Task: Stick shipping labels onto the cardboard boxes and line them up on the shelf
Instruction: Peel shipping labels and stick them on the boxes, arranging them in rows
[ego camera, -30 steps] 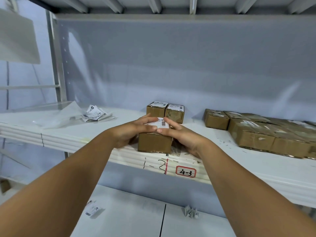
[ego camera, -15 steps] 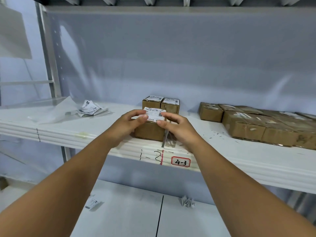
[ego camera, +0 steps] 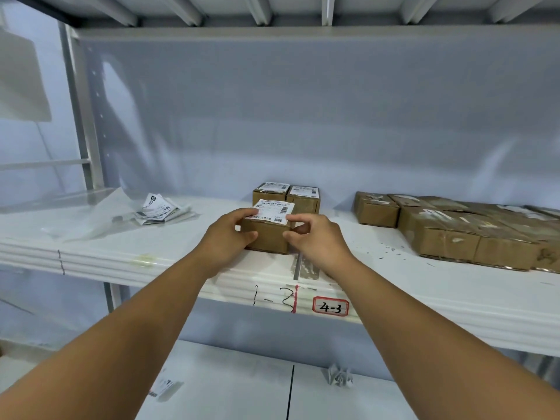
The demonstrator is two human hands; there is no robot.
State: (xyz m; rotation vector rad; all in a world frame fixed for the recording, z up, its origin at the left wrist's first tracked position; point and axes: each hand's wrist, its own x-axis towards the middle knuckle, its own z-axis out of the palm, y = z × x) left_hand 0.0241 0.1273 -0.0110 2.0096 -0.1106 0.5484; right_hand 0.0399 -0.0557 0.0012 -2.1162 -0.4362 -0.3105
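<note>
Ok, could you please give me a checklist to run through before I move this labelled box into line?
1. Label lies on top of the front box: ok.
2. Label's near corners pressed down: cannot tell, fingers cover them.
3. Left hand and right hand hold the box's sides: ok.
4. Box in line with the two labelled boxes: not ok, it sits in front of them.
5. Bare shelf right of that pair, before the unlabelled boxes: ok.

Single head-worn wide-angle view.
Looks forward and a little down, close to the front edge of the shelf (ego camera: pixel 169 247), squarely facing its back panel (ego camera: pixel 303 116).
</note>
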